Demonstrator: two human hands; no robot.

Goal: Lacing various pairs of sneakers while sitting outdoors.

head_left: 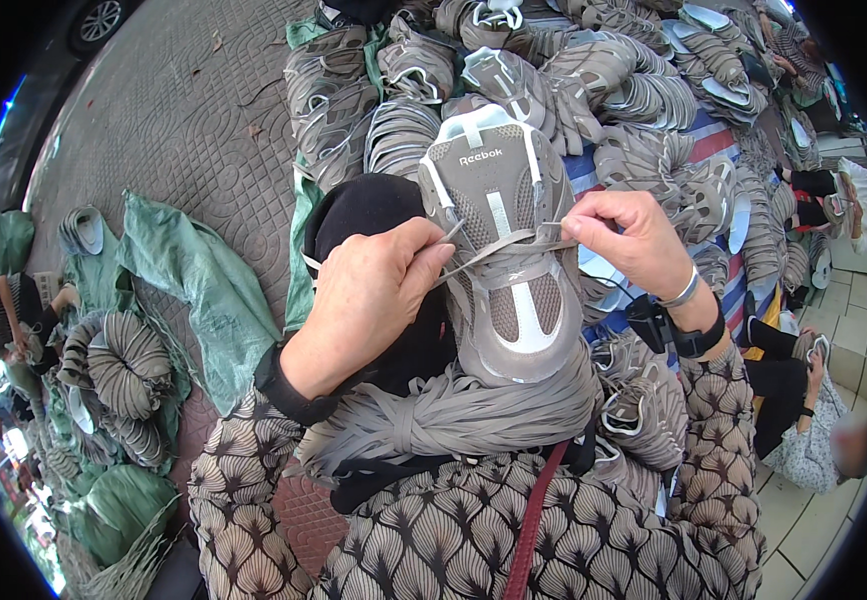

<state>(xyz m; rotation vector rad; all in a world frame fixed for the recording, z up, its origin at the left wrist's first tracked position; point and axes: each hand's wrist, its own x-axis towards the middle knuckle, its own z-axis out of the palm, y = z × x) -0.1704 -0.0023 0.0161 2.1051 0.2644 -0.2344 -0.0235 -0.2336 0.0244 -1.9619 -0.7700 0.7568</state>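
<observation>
A grey shoe upper [510, 330] with white trim and mesh panels lies in front of me, its toe toward my body. A flat grey shoelace [499, 248] runs across its tongue. On the left, my left hand [366, 300] is closed, pinching one part of the lace between thumb and fingers. My right hand [632, 243] is also closed, with thumb and forefinger gripping the lace at the shoe's right side. Below the toe, a thick bundle of loose grey laces [454, 418] rests across my lap, tied round its middle.
Stacked grey shoe uppers [644, 90] cover a striped sheet [704, 135] ahead and right. Green woven sacks [199, 285] and coiled uppers [126, 365] lie to the left on patterned paving [204, 110]. Other people sit at the left and right edges, one in a spotted top [809, 440].
</observation>
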